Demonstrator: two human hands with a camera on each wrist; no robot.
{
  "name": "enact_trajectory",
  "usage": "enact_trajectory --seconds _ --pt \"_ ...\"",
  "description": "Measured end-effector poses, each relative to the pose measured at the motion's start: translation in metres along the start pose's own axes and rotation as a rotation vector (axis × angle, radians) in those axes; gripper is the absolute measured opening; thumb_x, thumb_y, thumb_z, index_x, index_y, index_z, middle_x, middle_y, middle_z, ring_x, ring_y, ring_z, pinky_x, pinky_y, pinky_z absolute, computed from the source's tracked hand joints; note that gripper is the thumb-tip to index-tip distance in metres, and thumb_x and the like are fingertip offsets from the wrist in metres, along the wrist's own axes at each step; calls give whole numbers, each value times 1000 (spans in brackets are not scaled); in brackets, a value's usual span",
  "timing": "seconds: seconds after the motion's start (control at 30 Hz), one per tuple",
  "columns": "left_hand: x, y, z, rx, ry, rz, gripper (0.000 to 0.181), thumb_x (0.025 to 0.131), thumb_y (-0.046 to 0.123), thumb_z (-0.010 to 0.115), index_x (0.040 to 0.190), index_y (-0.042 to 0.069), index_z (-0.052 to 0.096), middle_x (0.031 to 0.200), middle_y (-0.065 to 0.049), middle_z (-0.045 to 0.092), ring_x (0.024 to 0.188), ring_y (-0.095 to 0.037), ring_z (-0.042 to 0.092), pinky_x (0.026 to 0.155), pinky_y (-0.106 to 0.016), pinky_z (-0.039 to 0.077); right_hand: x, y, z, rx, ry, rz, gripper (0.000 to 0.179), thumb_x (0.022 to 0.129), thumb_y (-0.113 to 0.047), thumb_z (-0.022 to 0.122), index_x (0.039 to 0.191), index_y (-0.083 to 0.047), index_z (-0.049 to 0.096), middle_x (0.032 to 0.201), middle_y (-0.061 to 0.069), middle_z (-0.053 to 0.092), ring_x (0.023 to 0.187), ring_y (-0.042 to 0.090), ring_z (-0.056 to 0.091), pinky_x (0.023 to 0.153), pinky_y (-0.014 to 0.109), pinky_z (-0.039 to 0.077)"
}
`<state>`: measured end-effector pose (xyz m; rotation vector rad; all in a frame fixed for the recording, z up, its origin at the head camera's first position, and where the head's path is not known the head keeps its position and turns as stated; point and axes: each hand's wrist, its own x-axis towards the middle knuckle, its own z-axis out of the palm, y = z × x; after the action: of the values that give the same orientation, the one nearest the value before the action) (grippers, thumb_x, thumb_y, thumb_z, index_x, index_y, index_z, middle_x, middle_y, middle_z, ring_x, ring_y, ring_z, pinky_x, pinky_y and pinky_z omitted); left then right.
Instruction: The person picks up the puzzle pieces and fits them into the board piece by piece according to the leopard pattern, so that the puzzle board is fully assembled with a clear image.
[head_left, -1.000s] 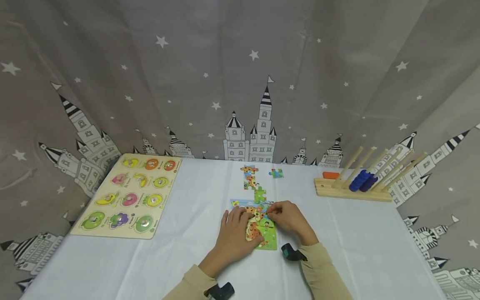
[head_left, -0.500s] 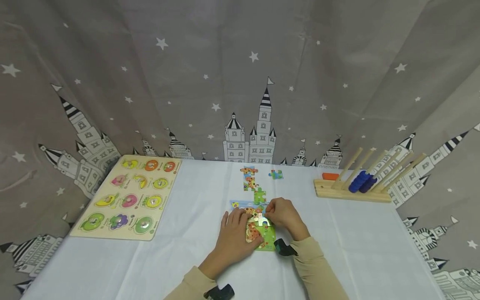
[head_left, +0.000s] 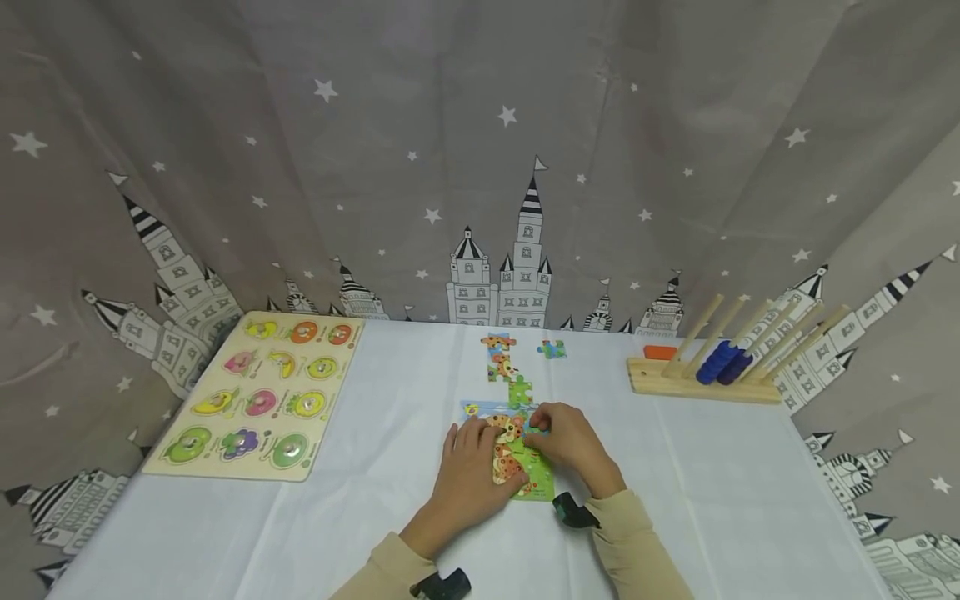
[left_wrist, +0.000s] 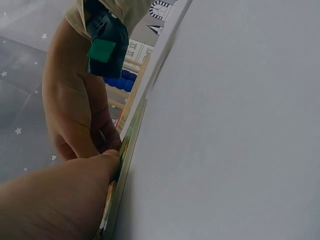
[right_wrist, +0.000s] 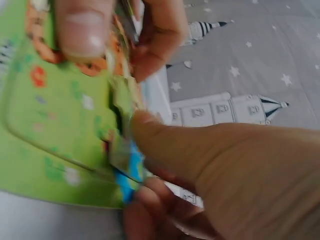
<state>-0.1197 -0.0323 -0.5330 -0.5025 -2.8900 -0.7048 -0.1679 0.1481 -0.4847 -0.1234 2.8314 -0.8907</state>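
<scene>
Puzzle board (head_left: 542, 485) with a spotted orange animal lies near the middle of the white table (head_left: 360, 533). On the left, a fruit board (head_left: 217, 383) reaches to the table's far left corner, perhaps put there to leave room for both hands. Next comes the left hand (head_left: 471, 471), laid over the left part of the puzzle board, its thumb on the lower part. I see nothing grasped in it; probably it presses so that the board does not slide. Beyond the board's upper edge, three loose pieces (head_left: 502, 367) make a crooked line, and the nearest one meets this edge. One single piece (head_left: 552, 349) lies apart, close to the table's far edge. At the board's right side, the right hand (head_left: 572, 437) pinches a puzzle piece (right_wrist: 121, 150) between thumb and fingers. In the right wrist view this piece seems tilted; such a fingertip grip suits a thin thing. Near the table's far right corner, an orange block (head_left: 660, 352) lies behind a wooden peg stand (head_left: 652, 383) carrying blue beads (head_left: 717, 362), well apart from the hands.
</scene>
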Motion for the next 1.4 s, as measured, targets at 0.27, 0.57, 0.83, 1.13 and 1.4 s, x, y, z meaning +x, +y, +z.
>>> enact_trajectory --seconds 0.27,0.57,0.83,1.13,1.4 --pt "-1 1 0 22 23 13 77 83 63 72 134 8 56 131 -14 49 136 -36 43 119 -63 29 0 -3 5 -72 -2 -70 26 87 -28 82 106 -11 76 95 2 65 87 17 62 82 40 55" --pt "-2 2 1 31 32 21 76 83 62 73 135 8 57 128 -13 49 135 -35 43 118 -62 30 4 -15 0 -160 -39 -28 21 86 -28 83 98 -14 74 93 1 65 83 15 60 77 36 54" --pt "-2 3 1 32 38 20 77 83 61 73 135 8 56 126 -13 49 133 -35 44 117 -62 31 9 -28 -5 -230 -62 28 22 81 -30 87 86 -15 71 83 -2 67 68 14 57 62 29 49" --pt "-3 3 -1 46 53 26 77 83 62 73 135 8 56 124 -13 49 131 -34 44 117 -61 32 14 -23 -1 -110 -93 -56 24 81 -21 87 102 -11 80 97 2 76 82 13 65 74 32 57" --pt "-1 1 2 21 31 -15 87 80 66 73 146 14 48 142 -12 46 143 -34 38 120 -59 31 20 -20 -2 -80 -173 -91 24 78 -20 90 95 -10 77 90 0 71 78 12 60 76 32 55"
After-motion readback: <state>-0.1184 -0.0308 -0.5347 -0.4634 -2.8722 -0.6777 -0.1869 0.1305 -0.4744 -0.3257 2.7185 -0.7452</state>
